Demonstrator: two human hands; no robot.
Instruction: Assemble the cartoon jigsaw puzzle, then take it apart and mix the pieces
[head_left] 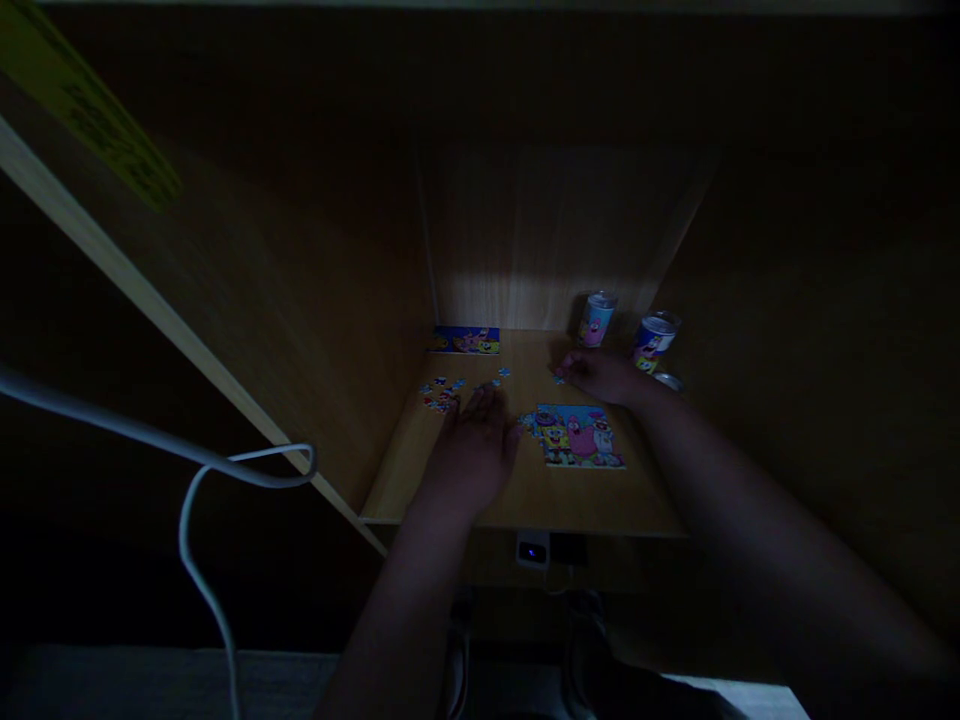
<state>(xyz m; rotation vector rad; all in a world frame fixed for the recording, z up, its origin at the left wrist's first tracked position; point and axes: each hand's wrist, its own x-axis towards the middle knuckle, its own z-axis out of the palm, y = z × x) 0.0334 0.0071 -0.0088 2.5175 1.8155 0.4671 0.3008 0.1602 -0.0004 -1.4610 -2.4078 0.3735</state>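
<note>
My left hand (474, 440) is open, palm down over the wooden shelf. Its fingers reach toward loose jigsaw pieces (439, 403). Right of its thumb lies a partly joined jigsaw puzzle (581, 437) with cartoon figures, its left edge uneven. Beyond the puzzle, the fingers of my right hand (600, 376) are bent together. Just under their tips shows a blue jigsaw piece (559, 380); in this dim light I cannot make out whether they grip it. Another loose blue piece (505, 372) lies between the hands.
A cartoon picture card (466, 341) lies at the back left. Clear-topped cartoon cans (598, 320) stand at the back right, one (654, 342) close to my right wrist. Side panels enclose the shelf. A white cable (202, 560) hangs at left, and a lit device (532, 552) sits below.
</note>
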